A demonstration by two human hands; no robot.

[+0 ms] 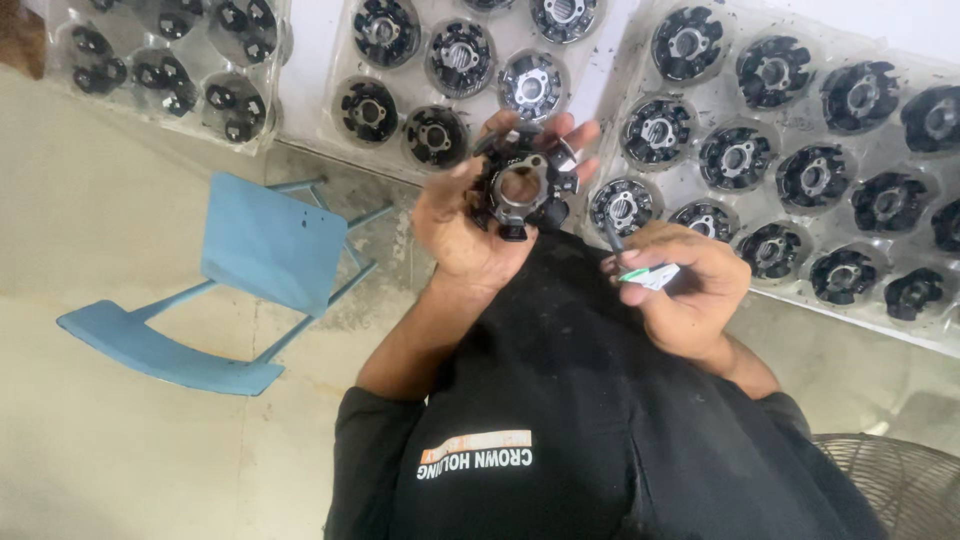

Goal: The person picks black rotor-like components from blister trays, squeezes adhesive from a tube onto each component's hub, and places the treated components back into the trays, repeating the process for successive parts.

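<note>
My left hand (462, 225) is shut on a black round stator (522, 185) with a bare metal ring in its centre and several winding poles around it. It holds the stator up in front of my chest, fingers wrapped round the rim. My right hand (692, 292) is to the right and slightly lower, apart from the stator. It pinches a small white and green piece (648, 275), and a thin dark wire (612, 238) sticks up from its fingers. My black shirt (580, 400) fills the lower middle.
Three clear plastic trays of several similar black stators lie on a white surface: right (850, 312), middle (335, 100), left (150, 118). A blue chair (255, 250) stands on the concrete floor at left. A fan grille (890, 480) shows at bottom right.
</note>
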